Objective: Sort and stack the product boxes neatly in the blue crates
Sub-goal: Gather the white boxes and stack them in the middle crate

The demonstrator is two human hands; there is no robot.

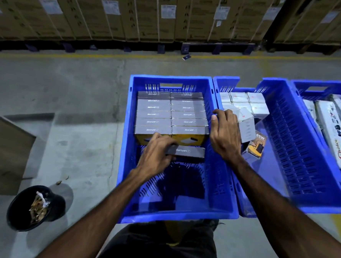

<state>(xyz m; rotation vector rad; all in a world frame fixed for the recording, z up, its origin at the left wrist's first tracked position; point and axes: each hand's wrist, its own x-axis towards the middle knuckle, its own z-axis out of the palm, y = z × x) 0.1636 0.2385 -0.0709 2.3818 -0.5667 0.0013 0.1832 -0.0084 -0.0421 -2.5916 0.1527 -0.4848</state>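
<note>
I have my left hand [156,154] curled round a flat grey cardboard product box [186,152] with a printed brand name along its edge, held low inside the near blue plastic crate [178,213], just in front of the stack. That stack of matching grey boxes [172,114] fills the far half of the crate in two tidy columns, the front ones showing yellow faces. My right hand [225,134] rests on the rim between this crate and the second blue plastic crate [304,149] beside it, fingers bent over the edge; I judge it is steadying, not carrying anything.

The second crate holds a block of small white cartons [245,102] at its far end, one white carton [246,125] tipped loose beside my right hand, and a clear-fronted charger pack marked 65W [255,146] lying near it. A third blue crate [327,88] at the right holds long white packets [333,134].

I judge I am mid-placement, starting a new row of grey boxes. The next move calls for seating this box flush against the yellow faces, square with the left column, then letting go. After that the tipped carton and the charger pack look to need sorting.
</note>
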